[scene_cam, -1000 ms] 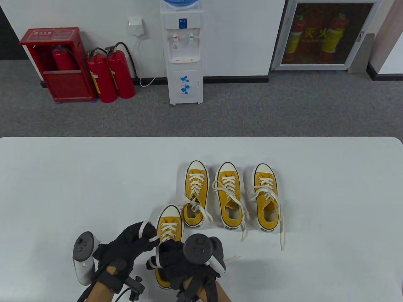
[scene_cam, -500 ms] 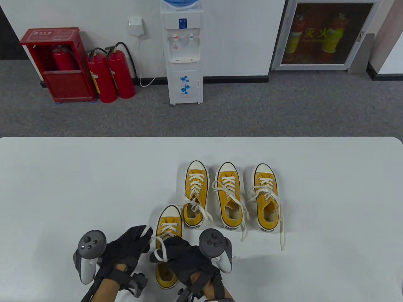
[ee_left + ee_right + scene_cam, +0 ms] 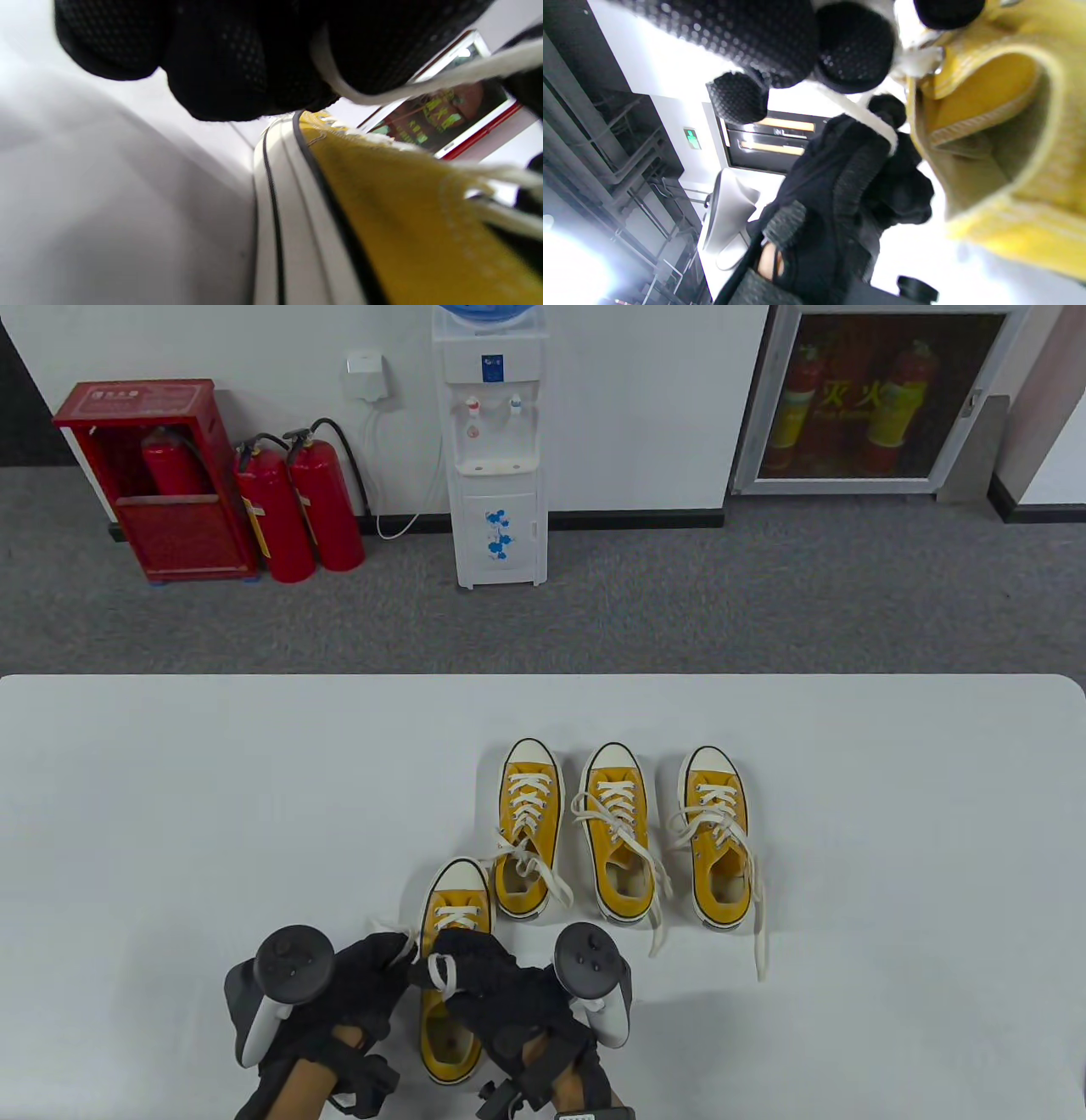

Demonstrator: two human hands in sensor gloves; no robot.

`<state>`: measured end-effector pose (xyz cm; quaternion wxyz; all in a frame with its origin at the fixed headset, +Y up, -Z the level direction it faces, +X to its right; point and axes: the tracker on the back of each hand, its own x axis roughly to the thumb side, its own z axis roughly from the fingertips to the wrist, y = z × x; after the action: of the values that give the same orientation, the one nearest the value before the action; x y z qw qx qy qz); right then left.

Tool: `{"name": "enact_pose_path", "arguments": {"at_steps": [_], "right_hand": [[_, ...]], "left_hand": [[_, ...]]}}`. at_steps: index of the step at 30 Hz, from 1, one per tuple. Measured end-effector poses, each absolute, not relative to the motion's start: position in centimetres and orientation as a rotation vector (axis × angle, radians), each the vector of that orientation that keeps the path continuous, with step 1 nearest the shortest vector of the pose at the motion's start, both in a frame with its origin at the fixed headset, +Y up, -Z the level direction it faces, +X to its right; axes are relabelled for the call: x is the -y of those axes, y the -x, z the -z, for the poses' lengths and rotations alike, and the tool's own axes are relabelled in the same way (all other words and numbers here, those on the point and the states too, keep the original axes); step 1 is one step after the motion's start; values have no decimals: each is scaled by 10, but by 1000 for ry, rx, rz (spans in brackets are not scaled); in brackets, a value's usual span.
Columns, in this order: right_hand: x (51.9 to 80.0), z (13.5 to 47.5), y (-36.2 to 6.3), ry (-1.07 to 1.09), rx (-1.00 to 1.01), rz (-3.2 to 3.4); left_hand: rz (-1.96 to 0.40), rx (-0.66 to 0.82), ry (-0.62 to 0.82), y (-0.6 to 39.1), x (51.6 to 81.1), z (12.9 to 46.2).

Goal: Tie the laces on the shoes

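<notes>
While my left hand (image 3: 361,976) and right hand (image 3: 488,984) each pinch a white lace (image 3: 439,972), the nearest yellow shoe (image 3: 454,976) sits lower centre. I judge the knot is forming; next, pull both ends tight.

Table view evenly bright, sharp, soft shadows under the shoes (image 3: 614,831). Left wrist view blurred below the fingers (image 3: 220,63). Right wrist view blown-out glare lower left, soft focus.
</notes>
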<state>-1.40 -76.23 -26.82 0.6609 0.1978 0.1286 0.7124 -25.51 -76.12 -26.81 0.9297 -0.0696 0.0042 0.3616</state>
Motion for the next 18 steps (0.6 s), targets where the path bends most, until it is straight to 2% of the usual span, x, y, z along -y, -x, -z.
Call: {"name": "enact_pose_path", "arguments": {"at_steps": [9, 18], "right_hand": [[756, 265, 8, -397, -143, -1671], [753, 265, 1, -360, -81, -1742]], "left_hand": [[-657, -4, 166, 253, 762, 268], [-641, -5, 168, 253, 762, 267]]}}
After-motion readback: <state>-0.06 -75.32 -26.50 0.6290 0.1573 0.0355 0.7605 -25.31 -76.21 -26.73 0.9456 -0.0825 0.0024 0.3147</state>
